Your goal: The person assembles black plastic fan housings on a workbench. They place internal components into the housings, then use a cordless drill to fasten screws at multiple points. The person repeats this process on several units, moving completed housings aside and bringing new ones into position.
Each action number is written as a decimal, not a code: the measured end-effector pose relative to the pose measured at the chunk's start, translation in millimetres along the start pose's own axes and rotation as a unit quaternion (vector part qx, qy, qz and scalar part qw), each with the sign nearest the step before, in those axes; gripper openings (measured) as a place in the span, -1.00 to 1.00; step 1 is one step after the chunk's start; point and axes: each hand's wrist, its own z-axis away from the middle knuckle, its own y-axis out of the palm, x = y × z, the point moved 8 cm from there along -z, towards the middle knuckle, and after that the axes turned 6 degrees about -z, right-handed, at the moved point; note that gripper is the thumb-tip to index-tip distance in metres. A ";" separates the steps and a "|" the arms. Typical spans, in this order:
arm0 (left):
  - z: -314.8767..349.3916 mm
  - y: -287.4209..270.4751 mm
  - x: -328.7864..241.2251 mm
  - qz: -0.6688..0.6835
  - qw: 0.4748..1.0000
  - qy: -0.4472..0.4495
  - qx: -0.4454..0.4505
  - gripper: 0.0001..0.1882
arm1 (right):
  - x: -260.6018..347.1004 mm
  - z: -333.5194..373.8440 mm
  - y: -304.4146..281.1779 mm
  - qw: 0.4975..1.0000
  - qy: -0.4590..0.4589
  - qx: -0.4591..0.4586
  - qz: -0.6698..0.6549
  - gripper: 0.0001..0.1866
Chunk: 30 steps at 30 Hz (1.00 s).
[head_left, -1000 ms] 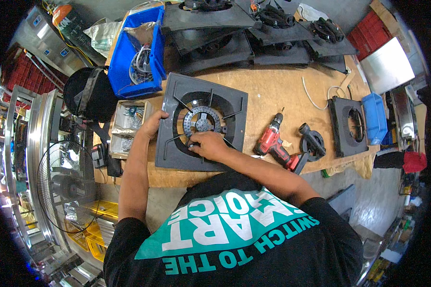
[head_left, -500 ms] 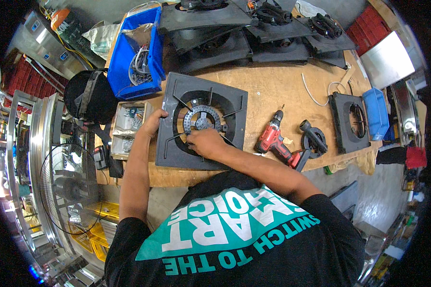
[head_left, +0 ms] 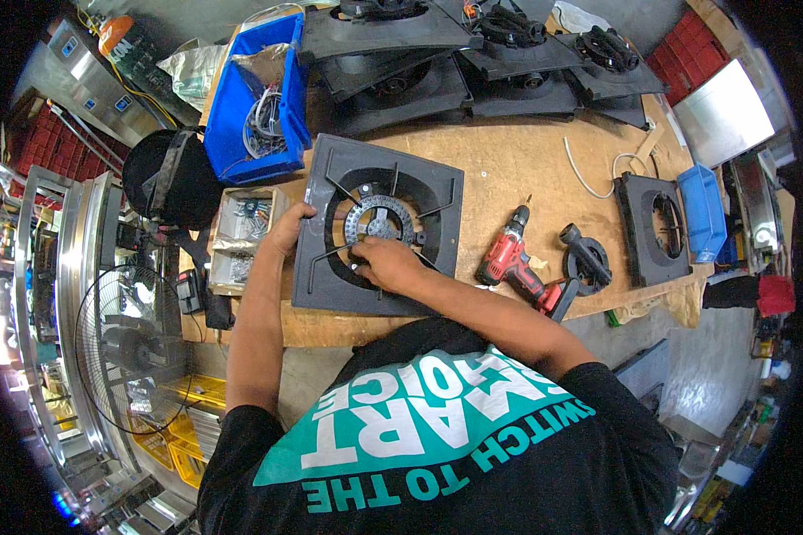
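Observation:
A square black gas stove top [head_left: 437, 169] with pan-support prongs lies on the wooden bench. In its round opening sits a grey burner ring [head_left: 401, 209]. My left hand [head_left: 290, 227] grips the left edge of the stove top, its fingers closed over the rim. My right hand [head_left: 385, 265] reaches into the opening at the near-left side of the burner ring. Its fingers are drawn together at a small pale spot, and what they hold I cannot make out.
To the right lie a red cordless drill [head_left: 509, 254], a loose black burner [head_left: 587, 263] and another stove top [head_left: 638, 232]. A blue bin of wires [head_left: 299, 107] and a box of screws [head_left: 241, 218] stand left. Black stove tops [head_left: 393, 36] are stacked behind.
The fingers of my right hand have shifted slightly beside the burner ring. My left hand keeps its hold on the edge. The whole view has moved a little.

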 end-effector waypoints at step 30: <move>107.5 185.0 -46.8 0.079 0.975 0.207 -0.010 -0.40 | -10.0 75.8 -49.1 0.810 0.158 -0.107 -0.555 -0.40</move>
